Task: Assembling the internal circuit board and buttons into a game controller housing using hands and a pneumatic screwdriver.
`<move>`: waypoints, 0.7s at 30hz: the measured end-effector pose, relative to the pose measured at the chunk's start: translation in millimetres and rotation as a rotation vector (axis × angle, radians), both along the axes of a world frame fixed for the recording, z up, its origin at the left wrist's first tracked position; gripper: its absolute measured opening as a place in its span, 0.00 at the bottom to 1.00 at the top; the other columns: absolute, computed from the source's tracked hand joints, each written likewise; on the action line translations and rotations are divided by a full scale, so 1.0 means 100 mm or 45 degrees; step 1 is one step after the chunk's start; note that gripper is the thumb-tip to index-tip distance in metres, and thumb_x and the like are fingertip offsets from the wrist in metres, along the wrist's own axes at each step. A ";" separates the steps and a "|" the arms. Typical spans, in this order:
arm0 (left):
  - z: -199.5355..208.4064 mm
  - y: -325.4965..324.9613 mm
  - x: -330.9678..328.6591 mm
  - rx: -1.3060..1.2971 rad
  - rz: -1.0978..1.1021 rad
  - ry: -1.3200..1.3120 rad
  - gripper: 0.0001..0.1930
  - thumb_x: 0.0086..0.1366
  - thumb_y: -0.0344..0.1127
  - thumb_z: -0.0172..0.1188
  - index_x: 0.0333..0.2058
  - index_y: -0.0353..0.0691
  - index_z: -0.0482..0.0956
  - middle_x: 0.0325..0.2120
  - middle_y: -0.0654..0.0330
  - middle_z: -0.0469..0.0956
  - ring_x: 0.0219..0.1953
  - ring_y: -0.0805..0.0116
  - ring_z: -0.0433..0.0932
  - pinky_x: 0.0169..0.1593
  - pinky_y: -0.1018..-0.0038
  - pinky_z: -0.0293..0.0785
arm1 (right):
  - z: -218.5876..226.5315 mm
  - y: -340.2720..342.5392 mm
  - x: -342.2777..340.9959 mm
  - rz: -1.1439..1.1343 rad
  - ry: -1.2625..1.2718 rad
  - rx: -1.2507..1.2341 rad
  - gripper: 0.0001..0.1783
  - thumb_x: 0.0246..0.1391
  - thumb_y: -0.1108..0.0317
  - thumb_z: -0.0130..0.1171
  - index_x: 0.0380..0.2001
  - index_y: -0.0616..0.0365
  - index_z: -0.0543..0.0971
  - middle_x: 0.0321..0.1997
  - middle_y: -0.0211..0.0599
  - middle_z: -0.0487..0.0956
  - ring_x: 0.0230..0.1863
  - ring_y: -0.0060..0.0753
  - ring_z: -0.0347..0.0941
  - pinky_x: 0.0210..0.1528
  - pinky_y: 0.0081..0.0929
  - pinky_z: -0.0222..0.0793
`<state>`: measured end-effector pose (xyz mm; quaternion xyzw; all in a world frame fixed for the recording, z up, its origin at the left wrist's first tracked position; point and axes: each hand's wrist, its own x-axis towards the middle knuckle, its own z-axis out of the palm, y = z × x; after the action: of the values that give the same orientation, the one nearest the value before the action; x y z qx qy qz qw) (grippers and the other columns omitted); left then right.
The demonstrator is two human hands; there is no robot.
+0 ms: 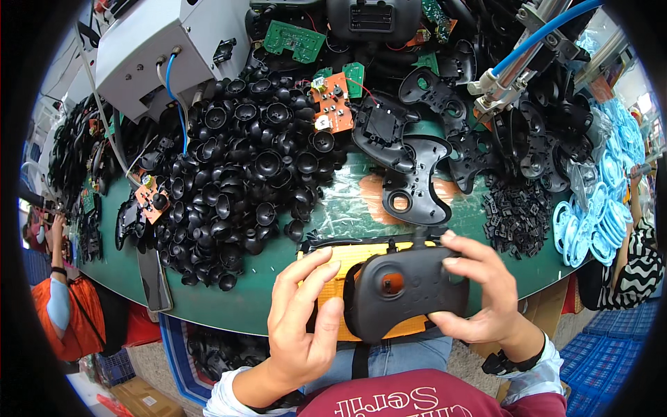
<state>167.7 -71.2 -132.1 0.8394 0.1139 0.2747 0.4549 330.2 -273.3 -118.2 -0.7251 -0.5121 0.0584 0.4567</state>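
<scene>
A black game controller shell is tilted in front of me, above a yellow pad at the table's near edge. An orange-brown part shows through its round left hole; the other round hole lies at its right side. My right hand grips the shell's right side, fingers along the top and thumb at the lower edge. Just left of the shell, my left hand is open, its fingers and thumb apart and nothing between them. The shell's underside is hidden.
Black cup-shaped caps are heaped on the green table. Beyond lie controller shells and circuit boards. At right are small black parts, light-blue rings and a metal fixture. A phone lies left.
</scene>
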 end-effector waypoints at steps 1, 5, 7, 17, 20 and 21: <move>0.01 -0.01 0.00 0.000 -0.002 0.001 0.20 0.60 0.26 0.62 0.52 0.29 0.75 0.51 0.44 0.73 0.53 0.48 0.72 0.57 0.61 0.67 | -0.02 0.03 -0.03 0.026 -0.002 -0.005 0.32 0.36 0.68 0.75 0.48 0.63 0.77 0.57 0.57 0.73 0.57 0.55 0.73 0.58 0.41 0.71; -0.02 -0.08 0.01 0.021 -0.137 0.154 0.30 0.53 0.33 0.71 0.54 0.31 0.73 0.53 0.46 0.70 0.52 0.49 0.72 0.56 0.61 0.67 | -0.06 0.09 -0.08 0.054 -0.023 -0.105 0.32 0.37 0.68 0.75 0.49 0.62 0.76 0.57 0.54 0.73 0.57 0.55 0.74 0.57 0.40 0.72; -0.05 -0.10 0.02 0.038 -0.144 0.219 0.30 0.53 0.30 0.70 0.55 0.30 0.71 0.54 0.44 0.70 0.55 0.49 0.72 0.58 0.62 0.68 | -0.11 0.10 -0.08 0.063 -0.028 -0.118 0.32 0.37 0.68 0.74 0.49 0.61 0.76 0.57 0.53 0.73 0.58 0.55 0.73 0.58 0.42 0.71; -0.09 -0.12 0.05 0.041 -0.149 0.295 0.31 0.51 0.32 0.73 0.55 0.32 0.73 0.54 0.46 0.71 0.55 0.51 0.71 0.57 0.63 0.69 | -0.04 0.09 -0.01 0.103 0.037 -0.323 0.35 0.40 0.63 0.75 0.54 0.58 0.74 0.61 0.50 0.71 0.60 0.53 0.70 0.61 0.42 0.68; -0.06 -0.10 0.09 0.047 -0.170 0.365 0.32 0.51 0.32 0.73 0.55 0.32 0.72 0.54 0.46 0.71 0.56 0.51 0.71 0.57 0.63 0.69 | 0.00 0.10 0.06 0.125 0.100 -0.430 0.36 0.41 0.62 0.75 0.55 0.55 0.73 0.62 0.49 0.70 0.60 0.52 0.70 0.61 0.41 0.68; -0.06 -0.10 0.11 0.054 -0.174 0.371 0.34 0.51 0.32 0.73 0.56 0.33 0.70 0.53 0.46 0.71 0.55 0.52 0.71 0.57 0.63 0.69 | 0.02 0.10 0.07 0.140 0.099 -0.478 0.37 0.41 0.61 0.75 0.56 0.54 0.73 0.63 0.49 0.69 0.61 0.51 0.69 0.61 0.40 0.68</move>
<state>178.3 -81.0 -137.8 0.8856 0.1155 0.1209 0.4332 337.0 -263.4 -116.3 -0.7656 -0.5132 0.2056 0.3291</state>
